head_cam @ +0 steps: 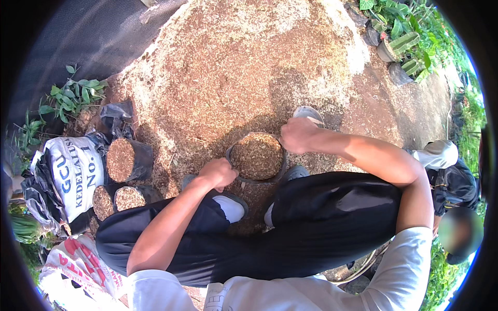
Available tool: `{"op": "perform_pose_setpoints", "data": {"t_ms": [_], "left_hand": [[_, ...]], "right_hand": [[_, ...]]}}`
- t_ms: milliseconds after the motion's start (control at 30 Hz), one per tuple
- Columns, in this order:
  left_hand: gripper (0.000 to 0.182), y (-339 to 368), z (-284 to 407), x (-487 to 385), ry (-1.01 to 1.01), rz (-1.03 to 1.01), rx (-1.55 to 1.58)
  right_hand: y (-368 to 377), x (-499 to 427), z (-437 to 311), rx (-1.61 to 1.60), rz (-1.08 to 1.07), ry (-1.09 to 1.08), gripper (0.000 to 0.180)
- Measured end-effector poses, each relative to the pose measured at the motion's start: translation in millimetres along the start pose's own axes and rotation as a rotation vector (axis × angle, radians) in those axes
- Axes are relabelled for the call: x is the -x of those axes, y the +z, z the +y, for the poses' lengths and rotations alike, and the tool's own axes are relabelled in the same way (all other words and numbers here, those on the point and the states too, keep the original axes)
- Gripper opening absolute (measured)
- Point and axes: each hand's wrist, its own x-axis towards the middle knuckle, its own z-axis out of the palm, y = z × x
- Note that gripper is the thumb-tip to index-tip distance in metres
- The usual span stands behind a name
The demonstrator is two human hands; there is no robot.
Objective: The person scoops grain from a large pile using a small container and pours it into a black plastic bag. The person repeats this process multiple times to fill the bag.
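Observation:
A black plastic grow bag (256, 155) stands upright between my feet, filled close to its rim with a brown, husk-like potting mix. My left hand (218, 173) has its fingers closed on the bag's left rim. At the opposite side, my right hand (298, 136) is closed at the right rim, its fingertips partly hidden. Just beyond the right hand a grey, rounded dish or scoop (308, 113) lies on the mix, partly covered by that hand.
A broad heap of husk mix (233, 66) spreads ahead. Several filled grow bags (120, 159) stand at left, beside a white printed sack (76, 175). Potted plants (389, 50) line the upper right. Another person (453, 182) is at the right edge. Dark sheeting (89, 39) covers the upper left.

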Motion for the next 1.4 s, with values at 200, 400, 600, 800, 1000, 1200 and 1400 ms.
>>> {"op": "perform_pose_setpoints", "data": {"t_ms": [200,400,600,800,1000,1200,1400], "left_hand": [[0.073,-29.2,13.6,17.8,-0.151,0.041,-0.135],[0.061,2.6,12.4,5.6,-0.153,0.234,-0.071],[0.045,-6.4,2.2,4.9,-0.010,0.250,-0.278],[0.056,-27.0,13.0,9.0,-0.061,0.135,-0.267],[0.056,-2.8,18.9,4.9,-0.156,0.239,-0.216],[0.044,-14.9,12.0,20.9,0.052,0.235,-0.340],[0.070,-21.9,15.5,14.9,0.009,0.346,-0.296]], "right_hand": [[-5.8,14.0,2.7,-0.029,-0.074,0.001,0.055],[-0.7,-1.8,-0.6,-0.062,-0.046,0.081,0.066],[7.3,-9.2,6.9,-0.069,-0.060,-0.066,0.057],[-18.3,9.9,4.3,-0.054,-0.420,0.061,0.060],[7.4,-4.6,-2.3,-0.013,-0.031,0.086,0.053],[10.8,-12.2,12.5,-0.064,-0.214,-0.062,0.041],[-12.0,6.8,8.8,-0.092,-0.425,0.046,0.047]]}}
